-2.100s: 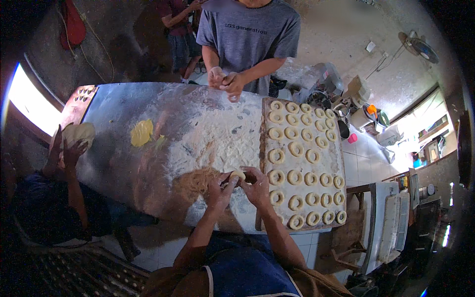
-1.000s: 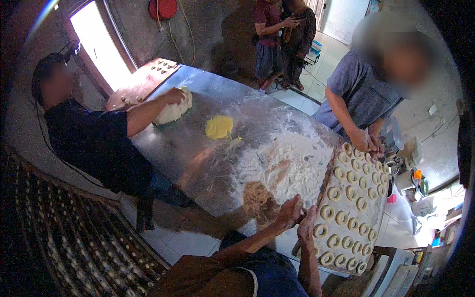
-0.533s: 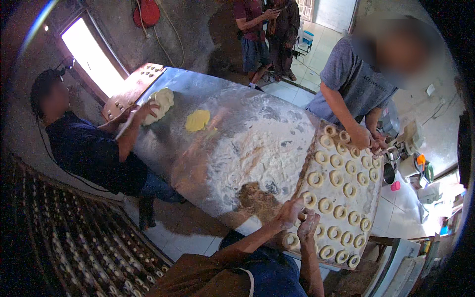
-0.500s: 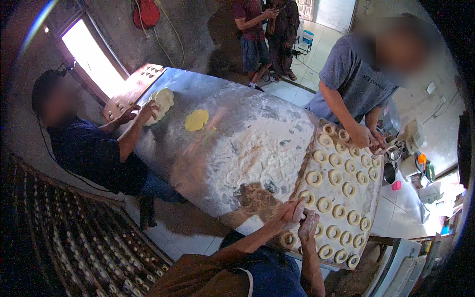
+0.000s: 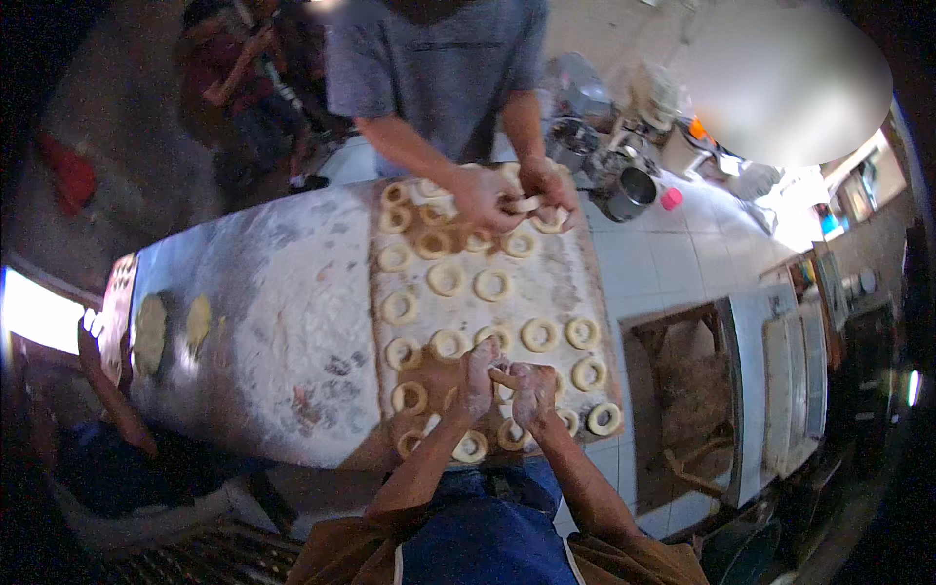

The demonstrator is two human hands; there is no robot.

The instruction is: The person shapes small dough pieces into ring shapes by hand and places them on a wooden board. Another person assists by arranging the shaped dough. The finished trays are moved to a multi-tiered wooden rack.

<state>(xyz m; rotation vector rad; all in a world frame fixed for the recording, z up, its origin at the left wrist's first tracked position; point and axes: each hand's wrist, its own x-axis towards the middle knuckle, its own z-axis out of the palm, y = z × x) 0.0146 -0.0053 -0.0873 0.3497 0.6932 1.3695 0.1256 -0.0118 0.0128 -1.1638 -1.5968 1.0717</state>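
Over the near part of a floured board (image 5: 536,302), my left hand (image 5: 479,378) and my right hand (image 5: 533,397) are close together, both dusted with flour. Between them is a small piece of dough (image 5: 503,378), pinched by the fingers of both hands; its full shape is partly hidden. Pale dough rings lie in loose rows around and below my hands, among them one ring (image 5: 539,335) just beyond my right hand and another (image 5: 604,419) at the near right corner. My wrists cover some rings.
Across the board a person in a grey shirt (image 5: 439,78) handles dough with both hands. Flour covers the metal table (image 5: 302,283) to the left, with flattened dough (image 5: 149,331) farther along. Another person's arm (image 5: 117,400) is at far left. Pots (image 5: 629,193) stand beyond the board's right side.
The view has swung to the right, so the board is now in front of me. My hands stay together over the board with dough between them. The person at left has partly left view.
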